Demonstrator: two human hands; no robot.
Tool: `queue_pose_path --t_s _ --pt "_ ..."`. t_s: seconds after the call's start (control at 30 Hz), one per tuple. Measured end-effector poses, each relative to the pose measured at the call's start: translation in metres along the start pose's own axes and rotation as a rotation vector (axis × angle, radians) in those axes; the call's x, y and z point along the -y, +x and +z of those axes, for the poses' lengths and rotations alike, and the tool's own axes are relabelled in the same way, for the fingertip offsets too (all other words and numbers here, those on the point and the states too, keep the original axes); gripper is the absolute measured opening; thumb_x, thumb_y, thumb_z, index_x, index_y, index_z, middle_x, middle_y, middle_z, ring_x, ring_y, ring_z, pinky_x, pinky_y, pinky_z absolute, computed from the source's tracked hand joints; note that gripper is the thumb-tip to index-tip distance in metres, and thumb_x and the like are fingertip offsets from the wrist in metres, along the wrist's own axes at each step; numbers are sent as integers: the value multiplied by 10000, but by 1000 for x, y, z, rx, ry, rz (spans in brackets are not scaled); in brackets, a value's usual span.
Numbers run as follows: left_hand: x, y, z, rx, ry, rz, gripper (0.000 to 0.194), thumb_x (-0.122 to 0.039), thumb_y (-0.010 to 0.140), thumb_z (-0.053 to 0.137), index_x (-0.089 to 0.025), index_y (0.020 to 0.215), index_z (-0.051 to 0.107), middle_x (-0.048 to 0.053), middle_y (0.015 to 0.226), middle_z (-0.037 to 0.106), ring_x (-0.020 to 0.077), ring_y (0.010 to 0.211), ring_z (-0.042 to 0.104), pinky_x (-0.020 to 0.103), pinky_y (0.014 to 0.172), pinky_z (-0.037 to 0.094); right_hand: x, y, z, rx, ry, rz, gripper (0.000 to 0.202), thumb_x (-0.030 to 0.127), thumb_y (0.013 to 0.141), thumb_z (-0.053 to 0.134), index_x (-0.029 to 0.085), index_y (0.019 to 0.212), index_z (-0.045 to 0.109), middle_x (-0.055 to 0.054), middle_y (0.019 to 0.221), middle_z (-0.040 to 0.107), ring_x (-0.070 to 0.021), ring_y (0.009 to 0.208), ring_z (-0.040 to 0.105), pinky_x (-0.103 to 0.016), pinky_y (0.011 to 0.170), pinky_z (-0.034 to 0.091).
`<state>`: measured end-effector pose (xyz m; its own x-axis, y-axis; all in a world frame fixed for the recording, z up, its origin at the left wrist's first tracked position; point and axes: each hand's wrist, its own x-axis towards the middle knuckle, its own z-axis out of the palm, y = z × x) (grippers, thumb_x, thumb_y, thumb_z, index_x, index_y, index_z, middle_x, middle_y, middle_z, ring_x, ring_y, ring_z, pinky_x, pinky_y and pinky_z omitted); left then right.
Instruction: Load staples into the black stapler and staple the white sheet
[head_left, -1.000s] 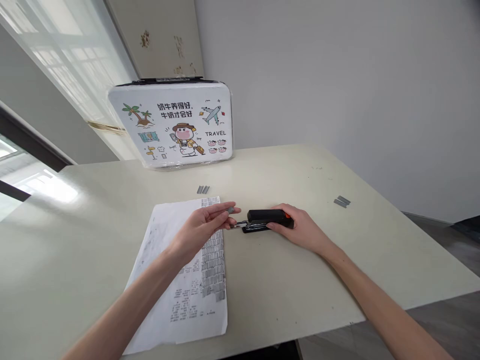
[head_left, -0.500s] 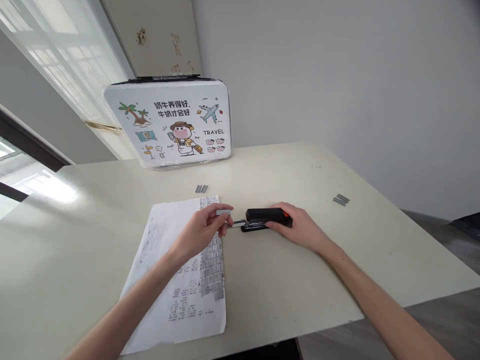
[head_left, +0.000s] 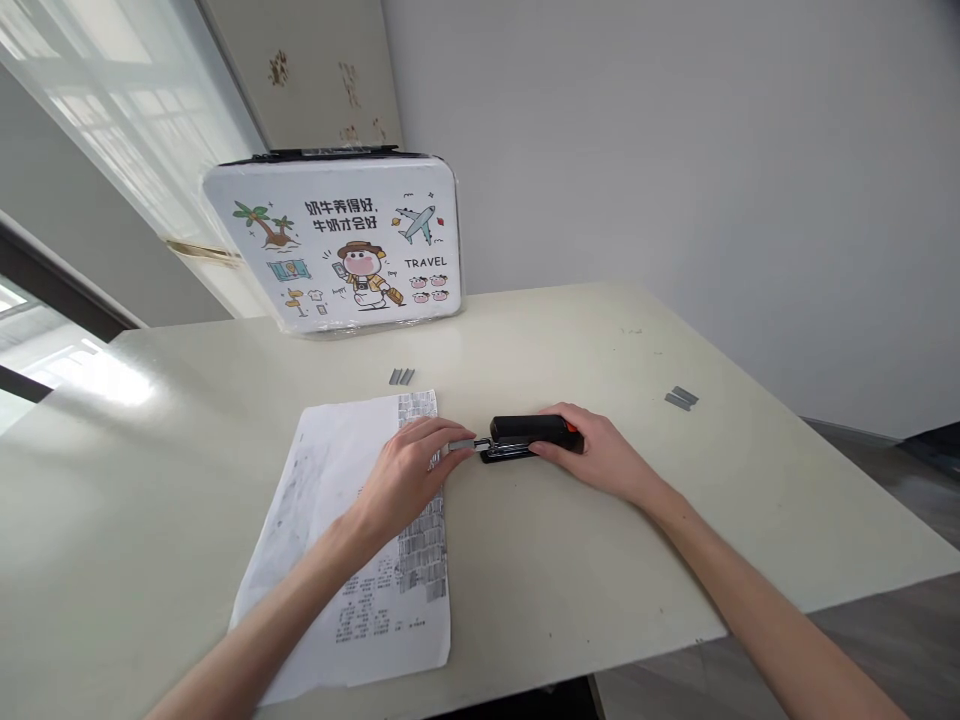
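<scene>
Head: stapler (head_left: 517, 428) between hands (head_left: 409, 462); right hand (head_left: 609, 455) grips it.

Beyond the stapler (head_left: 517, 430), a hand could pass across to the table's (head_left: 757, 460) right edge, where only the flat right staples (head_left: 681, 398) lie in the way. The case (head_left: 330, 230) blocks the left part of the far edge; between it and the paper (head_left: 322, 480), the low left staples (head_left: 402, 377) can be passed over. The left hand (head_left: 412, 455) and right hand (head_left: 589, 445) close the middle, and the right forearm (head_left: 716, 565) bars the near-right side.
</scene>
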<state>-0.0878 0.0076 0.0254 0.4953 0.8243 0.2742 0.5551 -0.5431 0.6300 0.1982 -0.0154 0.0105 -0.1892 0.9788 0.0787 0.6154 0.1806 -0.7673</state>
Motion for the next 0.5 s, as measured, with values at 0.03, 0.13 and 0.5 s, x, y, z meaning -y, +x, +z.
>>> queue_pose_path --t_s 0.03,0.13,0.5 --pt "1 0 1 6 3 4 272 -427 1033 584 -266 1160 763 81 1162 753 276 1067 679 445 977 521 0 0 0 0 2 0 316 551 934 649 300 1124 678 -39 1084 750 -257 968 681 -381 796 528" --pt "2 0 4 13 22 10 261 -409 1042 573 -264 1157 758 76 1158 753 268 1050 682 437 957 521 0 0 0 0 6 0 308 536 934 658 301 1132 679 -34 1093 747 -252 978 678 -377 805 526" --pt "4 1 10 -18 71 86 260 -381 1061 558 -237 1167 747 75 1139 755 242 1015 694 405 910 546 0 -1 -1 2 8 -16 297 529 945 651 299 1131 675 -34 1089 749 -256 987 679 -373 813 522"
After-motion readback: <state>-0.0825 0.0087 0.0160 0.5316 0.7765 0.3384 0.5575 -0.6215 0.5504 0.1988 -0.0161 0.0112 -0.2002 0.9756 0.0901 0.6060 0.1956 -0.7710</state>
